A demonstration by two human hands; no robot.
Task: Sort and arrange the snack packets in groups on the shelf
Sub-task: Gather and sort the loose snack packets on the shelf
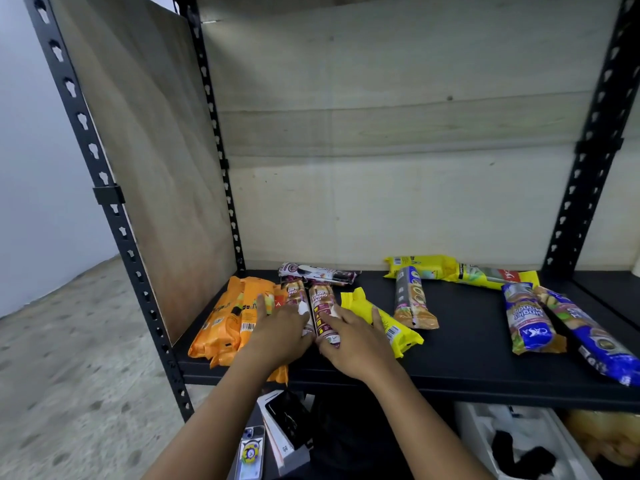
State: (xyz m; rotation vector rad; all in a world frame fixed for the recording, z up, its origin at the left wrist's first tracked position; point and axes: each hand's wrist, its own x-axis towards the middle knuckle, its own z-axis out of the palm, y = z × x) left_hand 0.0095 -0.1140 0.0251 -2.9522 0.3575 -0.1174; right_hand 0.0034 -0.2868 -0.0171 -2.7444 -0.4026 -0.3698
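On the black shelf (460, 362), orange packets (228, 317) lie stacked at the left. Beside them two brown "draw string bag" rolls (320, 301) lie side by side. My left hand (280, 332) lies flat across the orange packets and the left roll. My right hand (353, 337) rests on the right roll, its fingers reaching onto a yellow packet (388, 323). A dark packet (315, 271) lies behind the rolls. Another brown-grey roll (412, 299) lies mid-shelf. Yellow packets (450, 270) sit at the back right, two blue packets (554, 323) at the right.
Black slotted uprights (114, 202) frame the shelf, with plywood panels at the left side and back. Below the shelf sit a phone (251, 452), a small box and a white bin (519, 441) with dark items. Concrete floor lies to the left.
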